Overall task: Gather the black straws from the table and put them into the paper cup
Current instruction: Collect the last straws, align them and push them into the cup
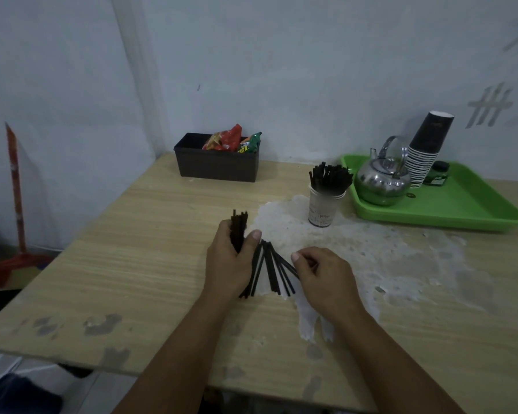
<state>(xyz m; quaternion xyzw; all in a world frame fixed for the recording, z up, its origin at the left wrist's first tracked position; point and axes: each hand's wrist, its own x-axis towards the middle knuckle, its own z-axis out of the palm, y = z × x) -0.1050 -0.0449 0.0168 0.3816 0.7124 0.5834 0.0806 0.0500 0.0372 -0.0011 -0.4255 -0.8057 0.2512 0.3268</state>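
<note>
My left hand (229,261) grips an upright bundle of black straws (239,227) at the table's middle. Several loose black straws (268,268) lie fanned on the table between my hands. My right hand (323,274) pinches one straw at the right side of that fan. The white paper cup (323,209) stands further back and to the right, holding several black straws (331,176) that stick out of its top.
A green tray (467,204) at the back right carries a metal kettle (382,179), a stack of dark paper cups (425,150) and a small dark jar. A black box (216,165) with snack packets stands against the wall. The wooden tabletop (147,249) has worn white patches.
</note>
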